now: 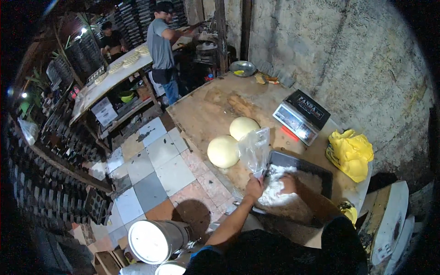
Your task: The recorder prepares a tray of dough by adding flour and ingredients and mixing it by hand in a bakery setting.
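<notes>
My left hand (254,187) is closed around the gathered lower end of a see-through plastic bag (255,149), which stands up above the fist. My right hand (288,184) reaches into white flour (274,187) in a dark rectangular tray (300,161); its fingertips are sunk in the powder, so what they grasp, if anything, is hidden. Just beyond the bag, two smooth pale balls of dough, the nearer one (223,151) and the farther one (244,128), rest against each other on the worktable (197,107).
A digital scale (301,117) and a crumpled yellow bag (350,153) lie right of the tray. A metal bowl (242,68) sits at the table's far end. White buckets (149,241) stand on the floor at lower left. Two people are by another table (91,94) holding shaped dough.
</notes>
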Motion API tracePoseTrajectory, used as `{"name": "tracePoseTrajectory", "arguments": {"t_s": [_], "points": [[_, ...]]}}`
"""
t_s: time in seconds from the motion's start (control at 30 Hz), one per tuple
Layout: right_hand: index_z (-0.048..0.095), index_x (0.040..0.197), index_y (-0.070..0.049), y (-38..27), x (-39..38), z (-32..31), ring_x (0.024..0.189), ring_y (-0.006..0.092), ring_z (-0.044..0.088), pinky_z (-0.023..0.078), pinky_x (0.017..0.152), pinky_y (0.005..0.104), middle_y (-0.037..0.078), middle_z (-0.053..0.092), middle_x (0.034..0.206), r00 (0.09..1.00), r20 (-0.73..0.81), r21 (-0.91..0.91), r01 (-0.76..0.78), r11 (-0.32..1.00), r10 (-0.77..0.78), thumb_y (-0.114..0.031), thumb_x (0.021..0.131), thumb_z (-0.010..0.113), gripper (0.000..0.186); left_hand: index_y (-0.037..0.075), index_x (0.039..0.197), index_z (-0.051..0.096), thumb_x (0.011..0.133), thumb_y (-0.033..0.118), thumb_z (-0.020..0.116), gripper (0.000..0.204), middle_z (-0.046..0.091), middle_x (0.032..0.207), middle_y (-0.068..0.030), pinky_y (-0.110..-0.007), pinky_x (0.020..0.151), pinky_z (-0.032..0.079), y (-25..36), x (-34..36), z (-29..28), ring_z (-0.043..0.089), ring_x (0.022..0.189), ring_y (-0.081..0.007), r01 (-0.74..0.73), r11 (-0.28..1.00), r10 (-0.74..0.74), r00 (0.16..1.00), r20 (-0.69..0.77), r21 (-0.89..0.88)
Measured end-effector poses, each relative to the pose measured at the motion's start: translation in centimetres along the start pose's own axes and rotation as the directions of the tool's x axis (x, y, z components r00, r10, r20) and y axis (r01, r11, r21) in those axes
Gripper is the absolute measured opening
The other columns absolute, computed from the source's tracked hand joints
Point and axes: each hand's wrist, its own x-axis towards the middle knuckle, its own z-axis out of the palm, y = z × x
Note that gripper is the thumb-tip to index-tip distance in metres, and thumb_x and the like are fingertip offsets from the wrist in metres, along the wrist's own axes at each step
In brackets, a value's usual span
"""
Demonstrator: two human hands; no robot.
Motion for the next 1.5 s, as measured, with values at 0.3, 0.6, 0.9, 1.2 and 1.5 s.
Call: {"name": "tracePoseTrajectory", "arguments": {"t_s": [0.3,0.6,0.9,1.2,1.5], "points": [[0.057,0.118,-0.011,-4.2,-3.4,-1.7,0.119,0.0325,0.045,0.032,0.102,0.0449,0.014,0.056,0.118,0.999,0.022,0.101,0.047,0.994,-0.049,-0.05,0.049,0.081,0.082,-0.006,0.111,0.033,0.094,0.035,0.042,0.045,0.058,0.086,-0.0342,-0.054,0.075,0.045,-0.1,-1.2,0.9,0.057,0.081,-0.0507,-0.049,0.999,0.049,0.998,-0.028,0.016],[0.049,0.129,-0.005,-5.0,-2.5,-5.3,0.124,0.0343,0.041,0.03,0.106,0.0441,0.02,0.047,0.132,0.99,0.08,0.434,-0.136,0.891,0.113,-0.048,0.061,0.079,0.086,-0.013,0.118,0.034,0.092,0.03,0.044,0.051,0.059,0.09,-0.0329,-0.053,0.077,0.044,-1.3,1.0,0.8,0.057,0.084,-0.0491,-0.038,0.999,0.038,0.999,0.025,-0.011],[0.05,0.127,-0.008,-2.8,-3.9,-7.8,0.121,0.0276,0.047,0.034,0.104,0.0429,0.018,0.057,0.12,0.861,-0.186,0.379,-0.382,0.843,0.474,-0.047,0.062,0.08,0.082,-0.005,0.105,0.042,0.095,0.033,0.042,0.04,0.059,0.086,-0.0335,-0.053,0.074,0.044,-0.8,0.9,1.0,0.056,0.085,-0.0507,-0.085,0.996,0.085,0.995,-0.043,0.004],[0.046,0.128,0.001,-1.6,1.7,-4.8,0.11,0.0306,0.054,0.042,0.095,0.0381,0.02,0.058,0.117,0.946,0.175,0.691,-0.315,0.651,0.272,-0.045,0.063,0.08,0.086,-0.006,0.105,0.041,0.096,0.032,0.041,0.038,0.06,0.082,-0.0308,-0.052,0.069,0.044,-1.3,0.3,1.4,0.058,0.079,-0.0495,-0.105,0.994,0.106,0.993,-0.051,0.026],[0.06,0.112,0.0,-3.0,-0.4,-6.6,0.108,0.034,0.055,0.042,0.095,0.0425,0.019,0.06,0.112,0.984,-0.027,0.291,-0.161,0.943,0.176,-0.056,0.066,0.072,0.074,-0.009,0.106,0.039,0.093,0.021,0.047,0.035,0.059,0.086,-0.0321,-0.052,0.072,0.043,-0.9,0.4,-0.1,0.057,0.083,-0.049,-0.091,0.994,0.089,0.995,-0.038,-0.057]]}}
